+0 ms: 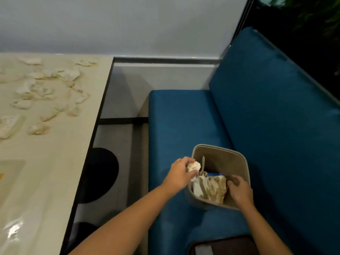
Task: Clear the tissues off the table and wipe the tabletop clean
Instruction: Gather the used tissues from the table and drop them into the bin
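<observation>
Pinched in the left hand (181, 174), a crumpled white tissue (193, 166) sits over a beige plastic waste bin (225, 159) on a blue cushioned bench (184, 116); the right hand (239, 190) grips its rim. More crumpled tissues (46, 85) litter the cream tabletop (46, 172).

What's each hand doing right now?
Left hand: holding a crumpled white tissue at the beige plastic bin rim.
Right hand: fingers curled inside the bin; grip cannot be told.

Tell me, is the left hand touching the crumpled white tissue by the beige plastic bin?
Touching. The head view shows the left hand gripping the crumpled white tissue, fingers curled round it, at the rim of the beige plastic bin.
</observation>
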